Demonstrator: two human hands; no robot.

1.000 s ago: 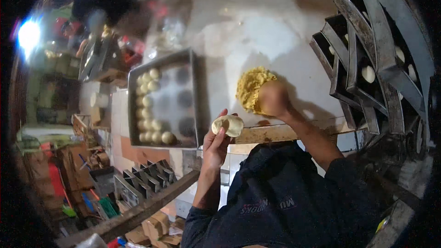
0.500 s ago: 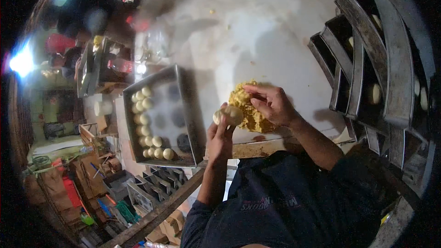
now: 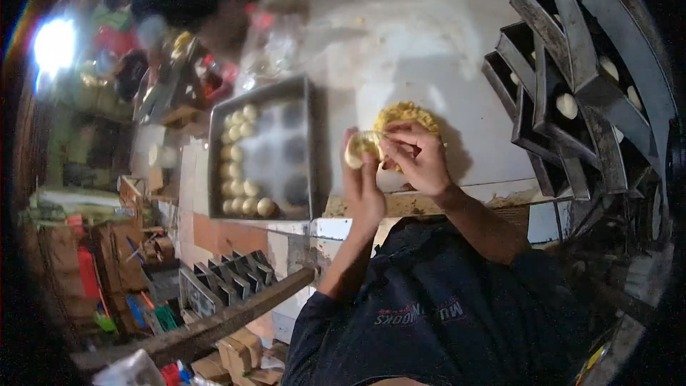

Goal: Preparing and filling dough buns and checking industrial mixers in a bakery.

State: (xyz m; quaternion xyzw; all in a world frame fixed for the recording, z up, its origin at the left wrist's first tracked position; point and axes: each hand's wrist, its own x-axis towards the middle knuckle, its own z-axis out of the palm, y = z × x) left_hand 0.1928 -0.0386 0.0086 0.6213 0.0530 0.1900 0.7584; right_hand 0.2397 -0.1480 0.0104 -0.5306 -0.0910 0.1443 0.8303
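My left hand (image 3: 366, 189) holds a pale, cupped piece of dough (image 3: 354, 153), its fingers wrapped round the underside. Some yellow stuff shows inside the hollow. My right hand (image 3: 424, 162) is at the right edge of this dough, thumb and fingertips pinched against it. Just beyond both hands, a crumbly yellow mound of filling (image 3: 407, 110) lies on the white tabletop, partly hidden by my right hand. To the left, a dark metal tray (image 3: 311, 136) holds several round, pale dough balls (image 3: 235, 170) along its left side.
Long metal loaf tins (image 3: 529, 61) are stacked at the right, some with pale dough pieces (image 3: 567, 106) inside. Below the tray is a row of metal tins (image 3: 232, 276), beside a wooden rail (image 3: 236, 312). Clear plastic (image 3: 281, 46) lies behind the tray.
My right hand has moved from the yellow mound to the dough in my left hand. The dough now looks hollowed, with yellow inside. The whole view has shifted.
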